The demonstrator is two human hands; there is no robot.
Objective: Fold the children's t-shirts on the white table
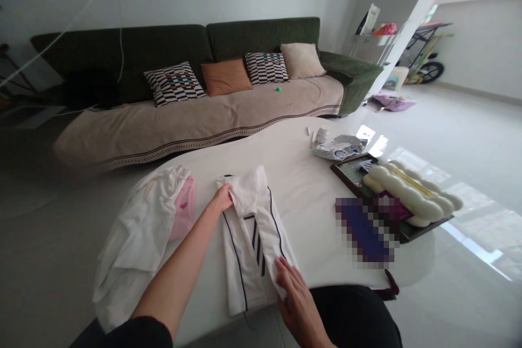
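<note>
Nearest to me, at the lower centre of the frame, the right hand (297, 293) lay with its fingers extended and close together on the edge of a white cloth garment with dark piping and slanting dark stripes (267, 234). I saw it gripping nothing; I took it to be steadying the cloth, though its thumb was hidden. The garment made a long, narrow shape at mid-frame on a smooth white table with a curved outline (304, 174). Higher up, the left hand (223, 198) was closed on a doubled-over flap at the garment's far end, probably because a pinch there controlled the fold. The fabric looked soft, rumpled at that flap and flatter below.

At left, a loose, creased white cloth bundle (136, 228) lay beside a pink cloth piece (185, 206); I couldn't tell whether they were joined. At right, a dark-rimmed rectangular tray (346, 181) bore a cream object of rounded, puffy lobes (402, 187), presumably gathered there to leave working room. Beyond it sat a crumpled, shiny plastic bag (338, 148). Farthest, across the upper frame, a beige throw (244, 111) draped the seat of a dark green upholstered sofa (265, 30), likely to protect it.
</note>
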